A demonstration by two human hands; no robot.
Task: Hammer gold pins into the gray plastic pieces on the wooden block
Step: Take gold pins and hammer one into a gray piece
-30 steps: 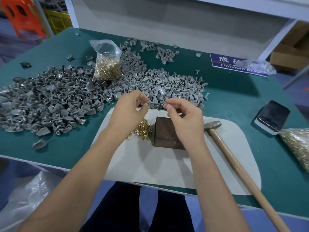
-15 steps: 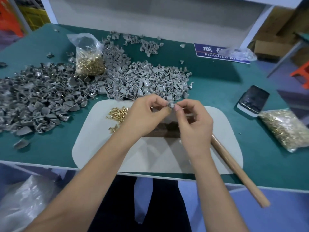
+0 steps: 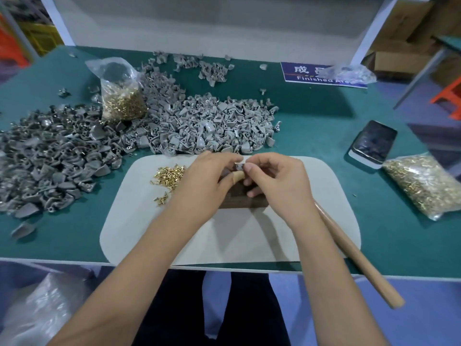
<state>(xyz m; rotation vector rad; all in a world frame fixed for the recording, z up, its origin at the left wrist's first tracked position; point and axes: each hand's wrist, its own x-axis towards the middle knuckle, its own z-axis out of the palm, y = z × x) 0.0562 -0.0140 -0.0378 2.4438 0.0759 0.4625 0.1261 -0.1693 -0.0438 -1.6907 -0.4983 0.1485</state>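
Observation:
My left hand (image 3: 208, 177) and my right hand (image 3: 277, 181) meet above the dark wooden block (image 3: 239, 199), which they mostly cover. Together they pinch one small gray plastic piece (image 3: 239, 167) between thumbs and fingertips. A pin in that piece cannot be made out. Loose gold pins (image 3: 168, 177) lie on the pale mat (image 3: 224, 238) just left of my left hand. The hammer lies on the mat to the right; only its wooden handle (image 3: 356, 255) shows, the head hidden behind my right hand.
Large heaps of gray plastic pieces (image 3: 199, 126) spread across the green table (image 3: 311, 116) behind and left of the mat. A bag of gold pins (image 3: 122, 96) stands among them, another bag (image 3: 424, 183) lies at right, beside a phone (image 3: 374, 143). A blue sign (image 3: 314, 73) is at the back.
Both hands moved together and down toward the block, closing on the gray piece. The view shifted, so the table slid left and then settled.

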